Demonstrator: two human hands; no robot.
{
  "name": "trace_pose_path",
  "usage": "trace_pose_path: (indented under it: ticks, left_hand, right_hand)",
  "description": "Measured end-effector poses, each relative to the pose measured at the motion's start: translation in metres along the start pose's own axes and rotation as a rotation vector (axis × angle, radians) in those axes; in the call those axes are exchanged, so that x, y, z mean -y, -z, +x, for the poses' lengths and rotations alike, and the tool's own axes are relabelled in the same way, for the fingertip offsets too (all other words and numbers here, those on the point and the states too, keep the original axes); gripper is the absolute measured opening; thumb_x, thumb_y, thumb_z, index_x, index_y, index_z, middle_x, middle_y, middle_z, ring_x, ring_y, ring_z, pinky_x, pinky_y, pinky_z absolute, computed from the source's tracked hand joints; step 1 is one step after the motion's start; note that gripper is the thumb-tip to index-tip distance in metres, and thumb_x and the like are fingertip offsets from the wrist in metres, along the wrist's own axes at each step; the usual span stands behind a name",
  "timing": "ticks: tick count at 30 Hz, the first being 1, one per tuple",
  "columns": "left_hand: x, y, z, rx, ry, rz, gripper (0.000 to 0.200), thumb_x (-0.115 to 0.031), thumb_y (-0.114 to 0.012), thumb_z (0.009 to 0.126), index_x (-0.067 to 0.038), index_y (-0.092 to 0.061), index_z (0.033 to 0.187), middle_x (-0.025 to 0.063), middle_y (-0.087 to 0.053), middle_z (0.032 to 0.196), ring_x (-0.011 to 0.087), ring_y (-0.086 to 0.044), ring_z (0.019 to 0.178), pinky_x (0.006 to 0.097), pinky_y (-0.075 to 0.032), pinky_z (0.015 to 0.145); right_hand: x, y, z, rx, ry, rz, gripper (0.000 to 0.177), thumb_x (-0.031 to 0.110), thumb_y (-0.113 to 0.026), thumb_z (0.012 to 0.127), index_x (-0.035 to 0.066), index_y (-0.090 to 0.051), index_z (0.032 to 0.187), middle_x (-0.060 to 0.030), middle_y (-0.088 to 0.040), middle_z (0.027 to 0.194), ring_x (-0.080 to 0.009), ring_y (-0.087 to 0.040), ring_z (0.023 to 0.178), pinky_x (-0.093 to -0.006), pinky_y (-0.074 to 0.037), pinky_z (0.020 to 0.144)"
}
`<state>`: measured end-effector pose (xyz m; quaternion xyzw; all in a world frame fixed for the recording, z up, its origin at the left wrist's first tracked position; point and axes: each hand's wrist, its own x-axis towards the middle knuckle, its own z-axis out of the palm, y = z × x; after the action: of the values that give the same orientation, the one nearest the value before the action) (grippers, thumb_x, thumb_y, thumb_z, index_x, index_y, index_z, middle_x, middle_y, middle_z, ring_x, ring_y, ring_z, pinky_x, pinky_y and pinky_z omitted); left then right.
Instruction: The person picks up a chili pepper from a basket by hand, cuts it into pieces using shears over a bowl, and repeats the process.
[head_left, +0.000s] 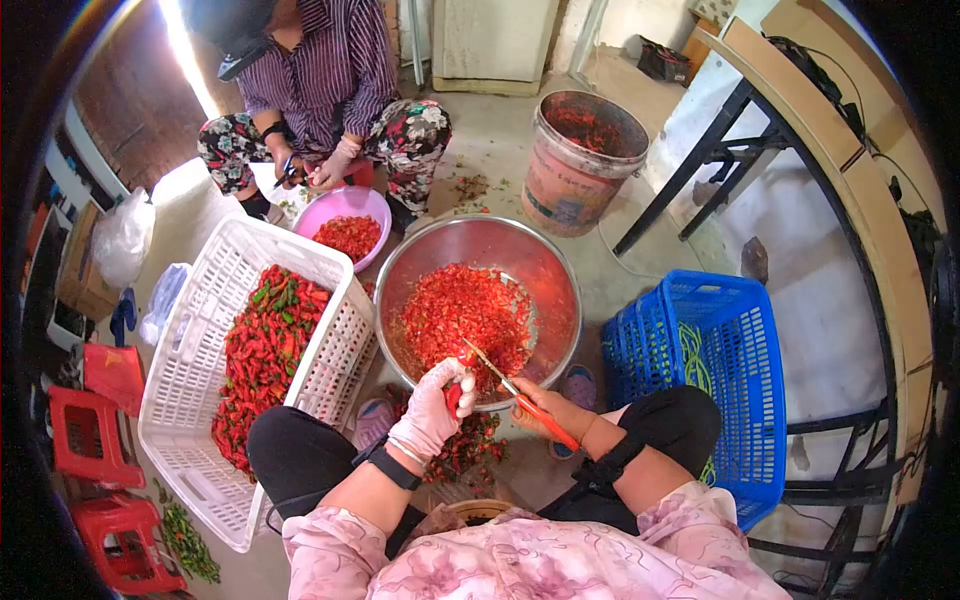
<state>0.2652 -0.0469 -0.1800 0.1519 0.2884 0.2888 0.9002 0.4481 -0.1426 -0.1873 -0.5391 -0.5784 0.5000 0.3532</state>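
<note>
My left hand, in a pale thin glove, is closed around red chili peppers at the near edge of a large metal bowl. My right hand, bare, grips scissors with orange-red handles. Their blades reach over the bowl, right beside the peppers at my left fingertips; whether they touch cannot be made out. Chopped red chili covers much of the bowl's bottom. To the left, a white plastic crate holds a heap of whole chilies, mostly red with some green.
Across from me, a seated person holds scissors over a pink basin of cut chili. A stained bucket stands beyond the bowl. On the right are a blue crate and a black-legged table. Red stools stand at left.
</note>
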Motion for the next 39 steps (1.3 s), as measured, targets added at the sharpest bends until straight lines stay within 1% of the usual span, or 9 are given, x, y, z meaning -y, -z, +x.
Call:
trace_pose_path:
  ticks: [3, 5, 12, 14, 20, 23, 27, 36, 39]
  left_hand:
    - [-0.001, 0.003, 0.0, 0.091, 0.128, -0.05, 0.016, -0.022, -0.045, 0.085, -0.008, -0.048, 0.077, 0.0044, -0.049, 0.062, 0.0143, -0.044, 0.049, 0.0229, -0.033, 0.04]
    - [-0.001, 0.006, 0.003, 0.108, 0.228, -0.091, 0.016, -0.021, -0.045, 0.085, -0.008, -0.048, 0.077, 0.0046, -0.049, 0.063, 0.0144, -0.044, 0.048, 0.0228, -0.033, 0.04]
    - [-0.002, -0.003, 0.005, -0.047, -0.002, 0.178, 0.019, -0.021, -0.043, 0.087, -0.007, -0.047, 0.075, 0.0045, -0.048, 0.064, 0.0138, -0.042, 0.047, 0.0235, -0.034, 0.039]
    - [-0.004, 0.002, 0.008, -0.054, 0.096, -0.089, 0.023, -0.024, -0.042, 0.087, -0.006, -0.048, 0.073, 0.0038, -0.047, 0.061, 0.0133, -0.041, 0.046, 0.0235, -0.033, 0.039]
    - [-0.011, 0.0, 0.005, 0.124, 0.201, -0.077, 0.033, -0.031, -0.04, 0.087, -0.004, -0.047, 0.068, 0.0029, -0.043, 0.054, 0.0124, -0.039, 0.044, 0.0223, -0.031, 0.038]
    - [-0.012, -0.002, 0.004, 0.133, 0.264, -0.036, 0.034, -0.03, -0.04, 0.087, -0.003, -0.047, 0.068, 0.0028, -0.042, 0.053, 0.0124, -0.039, 0.044, 0.0217, -0.03, 0.037]
    - [-0.013, 0.002, 0.007, 0.176, 0.286, -0.046, 0.031, -0.028, -0.041, 0.087, -0.004, -0.047, 0.07, 0.0031, -0.043, 0.055, 0.0125, -0.04, 0.044, 0.0219, -0.031, 0.037]
    - [-0.01, 0.002, 0.008, 0.093, -0.011, 0.201, 0.015, -0.021, -0.048, 0.086, -0.007, -0.051, 0.081, 0.0043, -0.051, 0.064, 0.0135, -0.043, 0.044, 0.0222, -0.034, 0.037]
    - [-0.007, 0.001, 0.007, 0.068, -0.046, 0.101, 0.012, -0.017, -0.048, 0.085, -0.006, -0.052, 0.081, 0.0048, -0.052, 0.063, 0.0132, -0.043, 0.043, 0.0221, -0.032, 0.037]
  right_hand:
    - [0.016, 0.002, -0.001, 0.14, -0.114, 0.187, 0.046, 0.024, -0.058, 0.083, 0.003, -0.038, 0.12, -0.0042, -0.048, 0.09, -0.0083, -0.044, 0.081, -0.0225, -0.04, 0.074]
    - [0.03, 0.003, -0.003, 0.061, -0.098, -0.01, 0.044, 0.024, -0.059, 0.082, 0.002, -0.042, 0.116, -0.0042, -0.051, 0.088, -0.0089, -0.046, 0.079, -0.0234, -0.041, 0.073]
    - [0.019, 0.002, -0.002, -0.039, -0.103, -0.168, 0.04, 0.027, -0.062, 0.081, 0.003, -0.048, 0.11, -0.0019, -0.055, 0.083, -0.0098, -0.049, 0.074, -0.024, -0.042, 0.071]
    - [0.015, 0.007, -0.002, -0.007, -0.163, 0.009, 0.045, 0.028, -0.061, 0.081, 0.005, -0.045, 0.116, -0.0004, -0.054, 0.087, -0.0081, -0.048, 0.078, -0.0228, -0.042, 0.071]
    - [0.016, 0.011, -0.005, 0.209, -0.139, 0.194, 0.047, 0.019, -0.055, 0.085, 0.007, -0.035, 0.125, 0.0, -0.048, 0.092, -0.0062, -0.044, 0.081, -0.0209, -0.04, 0.071]
    - [0.014, 0.006, -0.004, 0.209, -0.155, 0.339, 0.039, 0.014, -0.06, 0.081, 0.003, -0.041, 0.113, -0.0006, -0.051, 0.085, -0.0068, -0.049, 0.08, -0.0212, -0.043, 0.07]
    - [0.03, 0.007, -0.005, 0.123, -0.101, 0.143, 0.037, 0.014, -0.061, 0.081, 0.003, -0.043, 0.111, -0.0009, -0.051, 0.082, -0.0069, -0.049, 0.077, -0.0216, -0.044, 0.069]
    - [0.015, 0.007, -0.005, 0.003, -0.09, -0.094, 0.044, 0.03, -0.063, 0.079, 0.004, -0.049, 0.112, -0.0047, -0.057, 0.09, -0.0084, -0.051, 0.08, -0.024, -0.043, 0.071]
    - [0.003, 0.005, -0.004, -0.053, 0.005, -0.093, 0.047, 0.028, -0.064, 0.078, 0.005, -0.044, 0.113, -0.0075, -0.056, 0.076, -0.0155, -0.054, 0.068, -0.0293, -0.045, 0.065]
